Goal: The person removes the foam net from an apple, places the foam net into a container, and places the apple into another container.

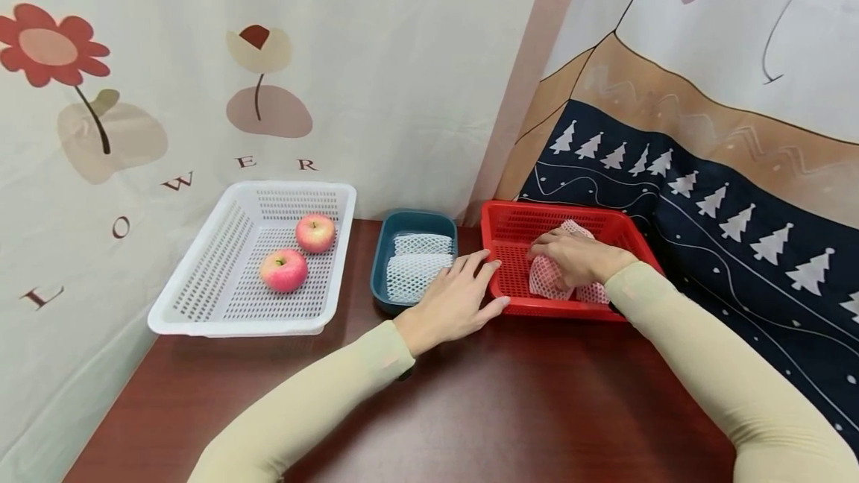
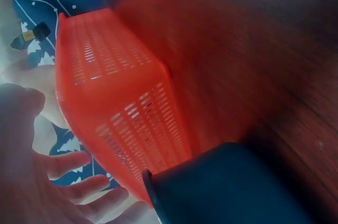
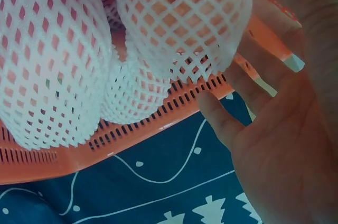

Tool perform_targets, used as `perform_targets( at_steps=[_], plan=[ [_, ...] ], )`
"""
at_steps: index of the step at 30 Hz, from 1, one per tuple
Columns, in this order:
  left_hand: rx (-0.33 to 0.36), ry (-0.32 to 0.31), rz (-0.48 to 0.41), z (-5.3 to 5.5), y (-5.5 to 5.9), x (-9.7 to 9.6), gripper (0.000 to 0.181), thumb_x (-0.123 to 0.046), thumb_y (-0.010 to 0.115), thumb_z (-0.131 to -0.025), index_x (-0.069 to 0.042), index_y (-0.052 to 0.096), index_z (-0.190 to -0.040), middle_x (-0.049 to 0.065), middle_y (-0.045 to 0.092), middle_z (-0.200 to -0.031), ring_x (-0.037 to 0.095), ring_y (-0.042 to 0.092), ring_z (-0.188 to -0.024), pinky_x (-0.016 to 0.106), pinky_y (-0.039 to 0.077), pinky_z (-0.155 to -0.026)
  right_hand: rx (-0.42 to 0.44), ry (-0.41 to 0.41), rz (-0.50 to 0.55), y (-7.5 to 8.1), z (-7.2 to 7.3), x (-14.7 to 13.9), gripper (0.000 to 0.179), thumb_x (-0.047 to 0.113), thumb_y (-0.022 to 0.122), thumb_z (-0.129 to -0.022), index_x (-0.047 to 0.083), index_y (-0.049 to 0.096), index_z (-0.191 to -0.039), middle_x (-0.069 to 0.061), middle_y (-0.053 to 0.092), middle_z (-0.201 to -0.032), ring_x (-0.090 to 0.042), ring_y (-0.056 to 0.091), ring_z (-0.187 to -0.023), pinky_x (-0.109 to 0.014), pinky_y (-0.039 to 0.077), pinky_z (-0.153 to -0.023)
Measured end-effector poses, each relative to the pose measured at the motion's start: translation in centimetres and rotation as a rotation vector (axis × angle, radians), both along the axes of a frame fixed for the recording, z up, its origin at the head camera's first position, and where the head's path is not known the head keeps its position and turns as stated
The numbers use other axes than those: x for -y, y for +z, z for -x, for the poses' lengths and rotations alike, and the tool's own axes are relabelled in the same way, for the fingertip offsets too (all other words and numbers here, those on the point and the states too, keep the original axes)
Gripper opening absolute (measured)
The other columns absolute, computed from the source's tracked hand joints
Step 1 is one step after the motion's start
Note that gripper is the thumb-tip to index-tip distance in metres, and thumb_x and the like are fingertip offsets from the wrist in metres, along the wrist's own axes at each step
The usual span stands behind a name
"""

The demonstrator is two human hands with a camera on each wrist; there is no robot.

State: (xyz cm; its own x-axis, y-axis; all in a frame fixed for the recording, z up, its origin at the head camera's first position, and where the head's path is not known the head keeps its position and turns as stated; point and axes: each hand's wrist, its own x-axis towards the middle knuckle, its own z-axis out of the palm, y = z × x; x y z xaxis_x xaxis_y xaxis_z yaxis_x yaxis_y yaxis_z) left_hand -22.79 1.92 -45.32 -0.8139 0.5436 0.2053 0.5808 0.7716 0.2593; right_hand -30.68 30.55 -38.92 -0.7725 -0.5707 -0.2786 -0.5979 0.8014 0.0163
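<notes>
My right hand (image 1: 579, 258) reaches into the red basket (image 1: 513, 305), its fingers curled round an apple in a white foam net (image 3: 185, 23). Part of the fruit and its stem hollow show through the mesh in the right wrist view. Beside it in the basket lie two more netted fruits, a large one (image 3: 50, 65) and a smaller-looking one (image 3: 134, 89). With fingers spread and nothing held, my left hand (image 1: 451, 302) hovers between the teal box (image 1: 379, 274) and the red basket. White foam nets (image 1: 411, 282) lie in that box.
A white basket (image 1: 194, 259) at the left holds two bare apples, one farther back (image 1: 315, 234) and one nearer (image 1: 285, 271). All three containers stand on a dark red-brown table (image 1: 537, 393). Patterned cloth (image 1: 416, 80) hangs behind them and on the right.
</notes>
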Motion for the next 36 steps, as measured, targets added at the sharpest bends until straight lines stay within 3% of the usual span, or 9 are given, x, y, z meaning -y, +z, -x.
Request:
perform_targets(
  at_steps=[7,11,22,28,36],
  plan=[
    [-0.04,0.027,0.005,0.7,-0.4,-0.6,0.079,-0.069,0.053,-0.116,-0.017,0.05,-0.176,0.012,0.045,-0.184,0.035,0.051,-0.164,0.06,0.057,-0.125,0.02,0.036,-0.088,-0.7,0.2,0.1,0.078,0.011,0.104,-0.083,0.017,0.073,-0.155,-0.02,0.069,-0.162,-0.049,0.062,-0.153,-0.073,0.054,-0.125],
    [-0.029,0.05,0.029,1.0,-0.7,-0.7,0.083,-0.071,0.049,-0.116,-0.016,0.047,-0.178,0.012,0.042,-0.187,0.037,0.048,-0.168,0.061,0.055,-0.127,0.032,0.063,-0.126,-0.9,0.2,0.3,0.081,0.007,0.102,-0.081,0.017,0.072,-0.156,-0.02,0.07,-0.161,-0.048,0.064,-0.151,-0.071,0.057,-0.122],
    [-0.004,0.071,0.096,1.6,-0.9,-1.3,0.089,-0.075,0.041,-0.116,-0.015,0.039,-0.183,0.011,0.033,-0.193,0.04,0.036,-0.178,0.062,0.045,-0.137,0.029,0.041,-0.247,-1.1,0.6,0.7,0.089,0.002,0.098,-0.084,0.018,0.065,-0.165,-0.023,0.063,-0.171,-0.05,0.06,-0.157,-0.072,0.053,-0.126],
    [-0.034,0.061,0.145,1.5,-0.8,-1.5,0.089,-0.072,0.039,-0.117,-0.013,0.038,-0.183,0.014,0.033,-0.193,0.041,0.035,-0.178,0.063,0.043,-0.139,0.041,0.017,-0.263,-1.4,0.6,0.7,0.09,0.008,0.1,-0.085,0.021,0.064,-0.167,-0.023,0.06,-0.174,-0.051,0.06,-0.157,-0.069,0.057,-0.123],
    [-0.03,0.06,0.135,1.7,-1.0,-1.5,0.088,-0.072,0.041,-0.116,-0.014,0.039,-0.182,0.013,0.034,-0.193,0.041,0.034,-0.178,0.064,0.041,-0.14,0.028,-0.01,-0.249,-2.0,0.7,0.3,0.086,0.015,0.1,-0.089,0.019,0.064,-0.167,-0.026,0.059,-0.173,-0.055,0.061,-0.156,-0.07,0.059,-0.12]
  ],
)
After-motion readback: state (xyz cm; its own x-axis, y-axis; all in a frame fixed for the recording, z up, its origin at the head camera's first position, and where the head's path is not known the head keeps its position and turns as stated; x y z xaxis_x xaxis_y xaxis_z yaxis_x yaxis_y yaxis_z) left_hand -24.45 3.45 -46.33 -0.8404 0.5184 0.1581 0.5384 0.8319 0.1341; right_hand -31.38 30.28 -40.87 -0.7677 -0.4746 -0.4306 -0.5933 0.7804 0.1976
